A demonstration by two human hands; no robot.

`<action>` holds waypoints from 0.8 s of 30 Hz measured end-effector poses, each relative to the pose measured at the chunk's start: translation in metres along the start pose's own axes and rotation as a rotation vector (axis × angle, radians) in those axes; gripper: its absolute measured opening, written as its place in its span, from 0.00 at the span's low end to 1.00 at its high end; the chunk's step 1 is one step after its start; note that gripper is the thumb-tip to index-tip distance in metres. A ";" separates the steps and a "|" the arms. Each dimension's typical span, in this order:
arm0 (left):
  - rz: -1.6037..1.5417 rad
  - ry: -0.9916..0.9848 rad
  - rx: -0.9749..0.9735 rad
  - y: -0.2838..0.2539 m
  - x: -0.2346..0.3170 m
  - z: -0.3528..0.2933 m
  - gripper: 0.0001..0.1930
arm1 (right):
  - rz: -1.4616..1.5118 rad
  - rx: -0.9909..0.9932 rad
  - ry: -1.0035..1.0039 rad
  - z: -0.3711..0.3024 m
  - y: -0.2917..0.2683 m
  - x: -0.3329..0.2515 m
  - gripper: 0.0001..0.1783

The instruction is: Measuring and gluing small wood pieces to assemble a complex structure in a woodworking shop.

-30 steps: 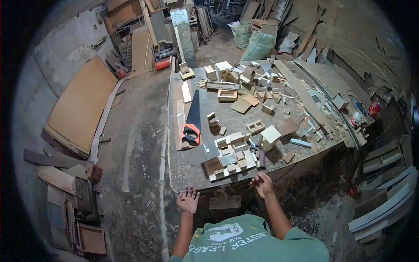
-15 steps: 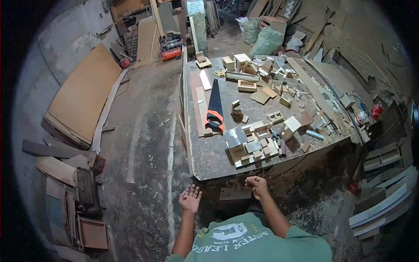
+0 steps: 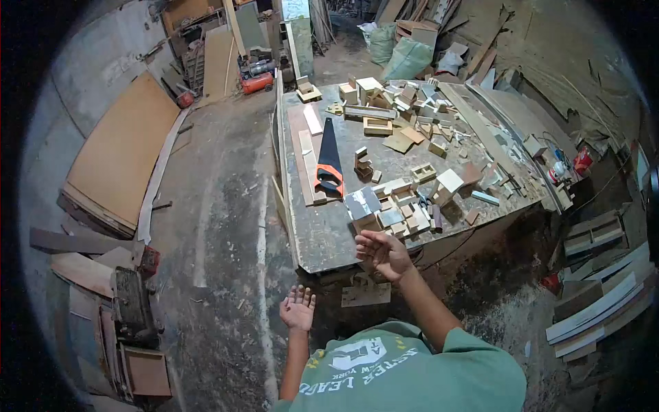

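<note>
Palm up, my left hand (image 3: 298,309) hangs in front of the workbench (image 3: 312,240) near its left front corner, fingers apart and holding nothing. My right hand (image 3: 384,255) is raised by the bench's front edge, its fingers loosely bent and apart with nothing visible in them. Just beyond it stands a wooden tray of small compartments (image 3: 395,206) with wood blocks inside, the nearest thing to that hand. A handsaw (image 3: 330,159) with a black blade and orange-black handle lies farther back, beside and partly over some long wood strips (image 3: 308,165).
Wood offcuts and small wooden boxes (image 3: 377,126) cover the back of the bench. Large wood panels (image 3: 123,151) lean on the left wall. Stacked boards (image 3: 604,309) lie at the right. A red air compressor (image 3: 257,83) and green sacks (image 3: 408,59) stand beyond the bench.
My right hand has risen and moved forward and left toward the compartment tray, its fingers loosening from a closed curl. My left hand stays nearly in place. The view has shifted slightly.
</note>
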State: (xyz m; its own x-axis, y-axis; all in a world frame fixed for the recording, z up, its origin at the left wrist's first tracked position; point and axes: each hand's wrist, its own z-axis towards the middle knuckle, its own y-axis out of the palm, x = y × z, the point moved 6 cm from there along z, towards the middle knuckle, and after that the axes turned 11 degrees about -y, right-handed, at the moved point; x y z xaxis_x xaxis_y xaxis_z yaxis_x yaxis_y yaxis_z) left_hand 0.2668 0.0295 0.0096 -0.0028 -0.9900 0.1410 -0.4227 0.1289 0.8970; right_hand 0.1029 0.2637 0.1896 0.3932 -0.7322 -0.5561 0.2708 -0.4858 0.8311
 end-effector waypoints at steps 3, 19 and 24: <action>0.000 -0.019 0.022 0.003 -0.008 0.002 0.21 | 0.105 0.009 -0.004 -0.011 -0.026 -0.003 0.14; 0.176 -0.115 0.077 0.050 -0.176 0.024 0.20 | -0.319 0.304 -0.261 -0.147 -0.184 -0.142 0.19; 0.246 -0.272 0.070 0.064 -0.283 0.039 0.22 | -0.533 0.474 -0.277 -0.220 -0.248 -0.200 0.16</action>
State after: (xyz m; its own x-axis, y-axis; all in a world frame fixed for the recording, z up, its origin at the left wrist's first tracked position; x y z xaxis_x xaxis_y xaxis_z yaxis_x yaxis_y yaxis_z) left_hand 0.2055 0.3152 0.0111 -0.3491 -0.9099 0.2239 -0.4404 0.3702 0.8179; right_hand 0.1502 0.6359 0.0934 0.0640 -0.4041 -0.9125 -0.0688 -0.9140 0.3999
